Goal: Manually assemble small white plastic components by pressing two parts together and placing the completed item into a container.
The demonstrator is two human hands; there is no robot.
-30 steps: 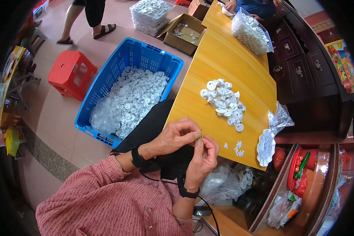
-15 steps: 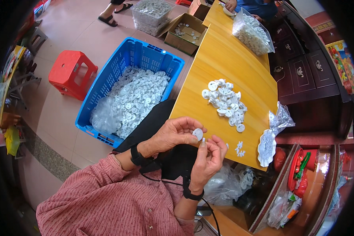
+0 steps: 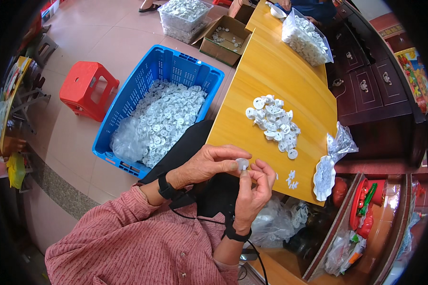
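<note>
Between thumb and fingers, my left hand (image 3: 211,164) grips a round white plastic disc (image 3: 242,163) over the table's near edge. My right hand (image 3: 253,190) is closed in a pinch on a small white plastic piece (image 3: 244,167), held up against the disc; whether it sits in the disc I cannot tell. Beyond my hands, a heap of similar white round parts (image 3: 276,123) lies on the yellow wooden table (image 3: 233,111). Several small white pieces (image 3: 292,179) are scattered near my right hand. A scalloped white dish (image 3: 324,178) of tiny pieces stands at the table's right edge.
A blue crate (image 3: 213,76) full of white parts stands on the floor at left, beside a red stool (image 3: 83,85). A clear tub of parts (image 3: 306,38) sits at the table's far end, near another person's hand (image 3: 285,4). A cardboard box (image 3: 223,40) lies beyond the crate.
My right hand has brought the small piece up to the disc, and the disc has tilted in my left hand. In the background, a walking person's foot has moved mostly out of view.
</note>
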